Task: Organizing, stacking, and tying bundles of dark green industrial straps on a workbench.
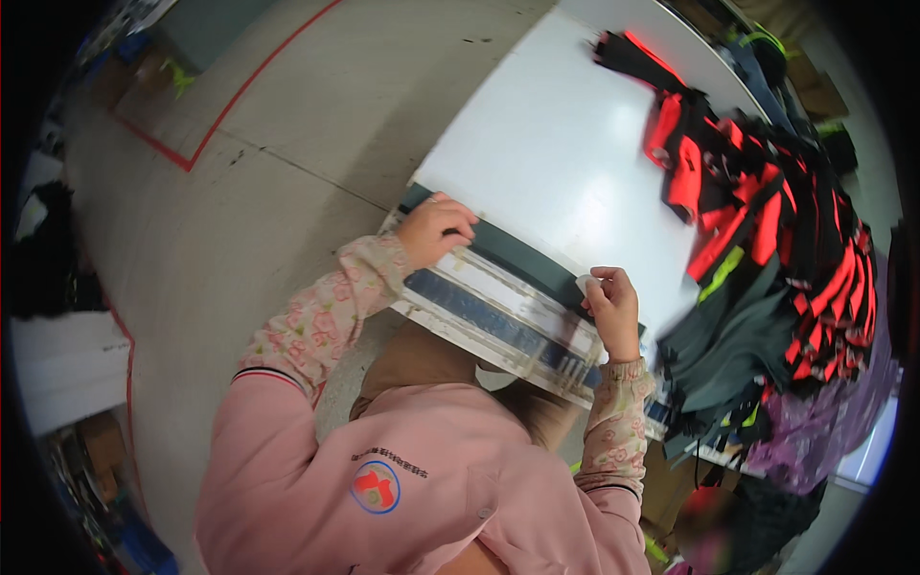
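Note:
A long dark grey-green strip (527, 257) lies along the near edge of the white table, running from my left hand toward my right. My left hand (436, 232) rests at its left part, fingers curled and pressed together on the strip. Close to the strip's right end, my right hand (614, 305) pinches a small whitish piece (585, 284) between thumb and fingertips. The piece is too small to name. Floral sleeve covers reach both of my wrists.
Many red-and-black garment pieces (738, 192) are heaped along the table's right side. Dark grey cloth (733, 321) hangs at the near right corner, beside purple plastic (815, 422). The worn table edge (498, 335) is in front of my body. Red lines (235, 101) mark the floor.

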The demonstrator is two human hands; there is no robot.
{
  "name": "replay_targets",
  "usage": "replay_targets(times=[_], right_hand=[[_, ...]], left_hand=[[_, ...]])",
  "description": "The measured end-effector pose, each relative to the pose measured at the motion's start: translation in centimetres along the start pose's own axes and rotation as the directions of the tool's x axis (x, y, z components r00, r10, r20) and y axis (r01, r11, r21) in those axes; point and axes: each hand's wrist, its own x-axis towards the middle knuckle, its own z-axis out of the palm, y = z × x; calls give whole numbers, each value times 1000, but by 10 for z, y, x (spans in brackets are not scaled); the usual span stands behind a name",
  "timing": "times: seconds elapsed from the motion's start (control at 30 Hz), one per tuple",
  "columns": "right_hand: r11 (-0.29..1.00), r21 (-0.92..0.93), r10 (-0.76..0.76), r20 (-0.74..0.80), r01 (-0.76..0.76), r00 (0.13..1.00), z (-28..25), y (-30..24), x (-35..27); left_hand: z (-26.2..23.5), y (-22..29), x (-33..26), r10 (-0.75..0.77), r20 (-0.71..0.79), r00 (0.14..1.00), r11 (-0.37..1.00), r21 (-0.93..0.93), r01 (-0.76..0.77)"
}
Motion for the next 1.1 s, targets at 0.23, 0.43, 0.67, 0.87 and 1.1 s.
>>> replay_targets(times=[0.23, 0.43, 0.67, 0.87, 1.1], right_hand=[[998, -15, -62, -23, 62, 998, -30, 34, -28], [966, -208, -158, -13, 152, 987, -23, 29, -34], [953, -253, -195, -81, 169, 977, -17, 33, -34], [997, 74, -29, -57, 33, 998, -26, 19, -35], [937, -218, -231, 196, 272, 953, 23, -5, -53]], left_hand=[[-5, 6, 3, -43, 23, 999, 992, 117, 40], [-3, 14, 4, -96, 38, 995, 987, 134, 90], [-1, 15, 5, -69, 24, 997, 987, 144, 64], [-5, 13, 4, -74, 17, 997, 986, 153, 71], [-3, 11, 4, -93, -4, 996, 993, 73, 93]])
